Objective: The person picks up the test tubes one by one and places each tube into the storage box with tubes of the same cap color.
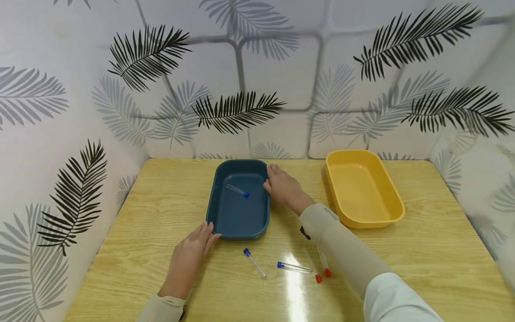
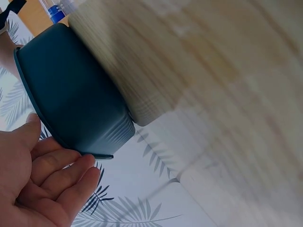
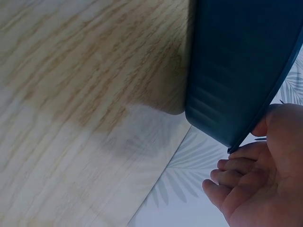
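- On the beige part of your right sleeve [image 1: 347, 245], near its wrist end, you have one short line of small dark lettering [image 1: 331, 213].
- It looks like a single word set at a slant in the head view; it is too small and blurred for you to read surely.
- You can read no other text, number or sign in the three views.

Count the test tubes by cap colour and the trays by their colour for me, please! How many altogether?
Blue-capped test tubes: 3
Red-capped test tubes: 2
Dark blue trays: 1
Yellow trays: 1
Total: 7
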`<act>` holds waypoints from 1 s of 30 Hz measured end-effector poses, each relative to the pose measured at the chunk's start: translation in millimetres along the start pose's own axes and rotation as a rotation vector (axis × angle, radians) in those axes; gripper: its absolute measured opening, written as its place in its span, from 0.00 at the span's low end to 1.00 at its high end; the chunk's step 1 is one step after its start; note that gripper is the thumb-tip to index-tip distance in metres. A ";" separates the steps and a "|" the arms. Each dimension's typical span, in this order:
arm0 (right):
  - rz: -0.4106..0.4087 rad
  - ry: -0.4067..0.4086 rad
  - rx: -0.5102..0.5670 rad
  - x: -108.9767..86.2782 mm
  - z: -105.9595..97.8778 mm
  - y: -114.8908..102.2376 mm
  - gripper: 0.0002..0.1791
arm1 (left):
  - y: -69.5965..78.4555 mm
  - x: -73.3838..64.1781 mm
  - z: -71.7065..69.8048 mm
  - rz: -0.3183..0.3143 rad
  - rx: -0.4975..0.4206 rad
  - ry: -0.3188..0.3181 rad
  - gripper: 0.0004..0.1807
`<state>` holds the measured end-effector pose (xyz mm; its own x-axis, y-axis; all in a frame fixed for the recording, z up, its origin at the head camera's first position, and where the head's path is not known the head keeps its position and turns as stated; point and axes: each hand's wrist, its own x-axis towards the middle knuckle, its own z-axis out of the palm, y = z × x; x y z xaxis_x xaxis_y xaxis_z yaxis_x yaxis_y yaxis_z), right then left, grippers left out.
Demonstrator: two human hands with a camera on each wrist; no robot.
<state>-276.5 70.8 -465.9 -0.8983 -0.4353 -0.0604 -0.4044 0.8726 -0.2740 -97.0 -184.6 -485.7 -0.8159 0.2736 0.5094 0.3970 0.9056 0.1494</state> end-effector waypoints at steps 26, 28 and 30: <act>0.023 0.043 0.054 -12.2 -0.4 22.4 0.31 | 19.8 8.3 1.1 -0.028 -0.013 -0.079 0.20; 0.028 0.042 0.087 -12.6 -0.2 23.1 0.32 | 19.4 9.8 -2.9 -0.034 -0.015 -0.100 0.20; 0.039 0.047 0.127 -15.0 -2.7 25.0 0.33 | 19.1 12.0 -5.9 -0.031 -0.015 -0.098 0.21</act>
<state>-273.6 99.8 -469.3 -0.9210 -0.3884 -0.0295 -0.3468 0.8523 -0.3916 -96.7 -165.9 -471.8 -0.8649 0.2765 0.4190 0.3765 0.9093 0.1770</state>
